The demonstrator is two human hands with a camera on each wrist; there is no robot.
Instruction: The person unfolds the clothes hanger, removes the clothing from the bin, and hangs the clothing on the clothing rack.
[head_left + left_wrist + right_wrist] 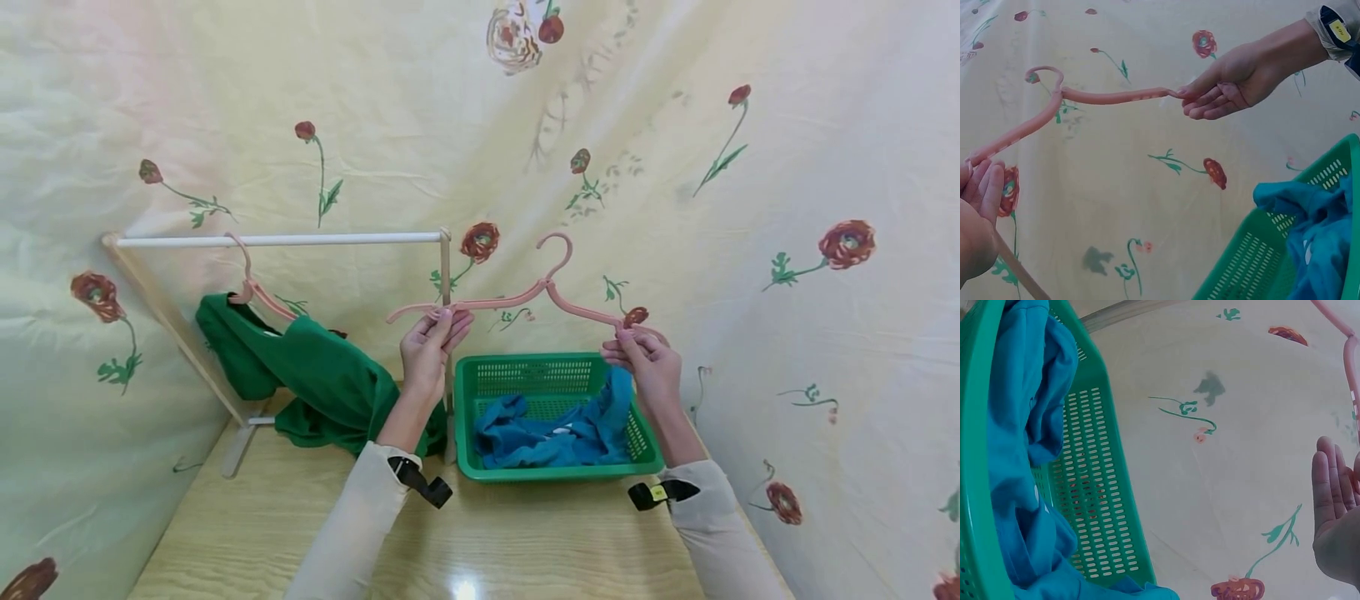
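Observation:
A pink clothes hanger (510,298) is held up in the air, its hook pointing upward. My left hand (426,354) pinches its left arm between thumb and fingers. Near the other end, my right hand (651,367) pinches the right arm of the hanger in the same way. In the left wrist view both hands show on the hanger (1110,98), with nothing hung on it. Below the hands stands a green plastic basket (480,477), and a crumpled blue garment (540,442) lies in it, part of it draped up against the back right corner.
On the left stands a clothes rack with a white bar (345,239) and wooden posts. A green garment (300,358) hangs there on another pink hanger (247,275). A light wooden table (525,542) lies beneath, with a flowered cloth (420,100) behind and at the sides.

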